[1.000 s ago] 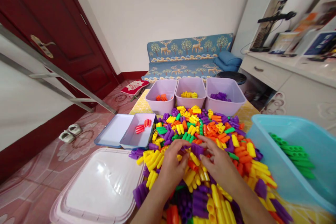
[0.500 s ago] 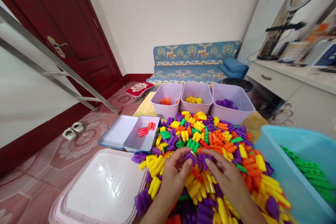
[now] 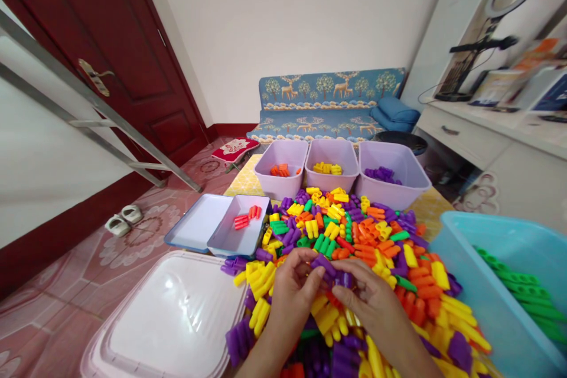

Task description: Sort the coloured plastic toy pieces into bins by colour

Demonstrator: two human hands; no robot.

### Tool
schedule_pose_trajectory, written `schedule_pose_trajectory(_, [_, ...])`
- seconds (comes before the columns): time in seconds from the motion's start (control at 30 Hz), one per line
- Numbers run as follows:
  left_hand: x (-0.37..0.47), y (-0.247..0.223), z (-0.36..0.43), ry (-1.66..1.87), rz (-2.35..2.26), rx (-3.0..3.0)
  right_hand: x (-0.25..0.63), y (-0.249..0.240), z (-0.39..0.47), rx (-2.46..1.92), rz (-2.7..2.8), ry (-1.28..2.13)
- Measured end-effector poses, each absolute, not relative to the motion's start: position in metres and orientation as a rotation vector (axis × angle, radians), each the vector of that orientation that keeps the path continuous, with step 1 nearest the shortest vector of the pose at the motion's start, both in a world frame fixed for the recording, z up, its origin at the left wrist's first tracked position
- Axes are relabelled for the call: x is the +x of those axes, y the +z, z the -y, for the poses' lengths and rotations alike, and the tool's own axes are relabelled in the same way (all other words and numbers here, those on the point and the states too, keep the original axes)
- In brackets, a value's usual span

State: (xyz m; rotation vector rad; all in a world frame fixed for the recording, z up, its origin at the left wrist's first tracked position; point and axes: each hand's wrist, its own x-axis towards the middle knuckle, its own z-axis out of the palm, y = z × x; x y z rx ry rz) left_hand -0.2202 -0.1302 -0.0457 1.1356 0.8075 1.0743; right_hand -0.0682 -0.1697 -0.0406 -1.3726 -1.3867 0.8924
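My left hand (image 3: 295, 286) is closed on a purple plastic tube block (image 3: 325, 266), pinched between thumb and fingers. Close beside it, my right hand (image 3: 370, 292) pinches another purple tube block (image 3: 345, 279), partly hidden by the fingers. The two blocks almost meet; whether they touch is hard to tell. Beneath both hands spreads a pile of yellow, purple, orange and green tube blocks (image 3: 319, 227), many joined in short rows.
Behind the pile stand lilac bins with orange (image 3: 272, 186), yellow (image 3: 332, 183) and purple blocks (image 3: 392, 195). A blue tub (image 3: 469, 271) at right holds green ones. At left are an opened case (image 3: 237, 239) with red blocks and a pale lid (image 3: 172, 307).
My right hand has moved left with its purple block, closer to the block in my left hand. The left hand has barely shifted.
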Motion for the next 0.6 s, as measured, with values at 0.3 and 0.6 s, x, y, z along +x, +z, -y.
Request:
schedule_pose_trajectory(0.3, [-0.245, -0.021, 0.116, 1.241, -1.109, 1.973, -0.052, -0.040, 0.175, -1.462, 1.357, 0.815])
schedule_pose_trajectory(0.6, [-0.249, -0.048, 0.105, 0.919, -1.456, 2.383, -0.027, -0.038, 0.172, -1.629, 1.467, 0.513])
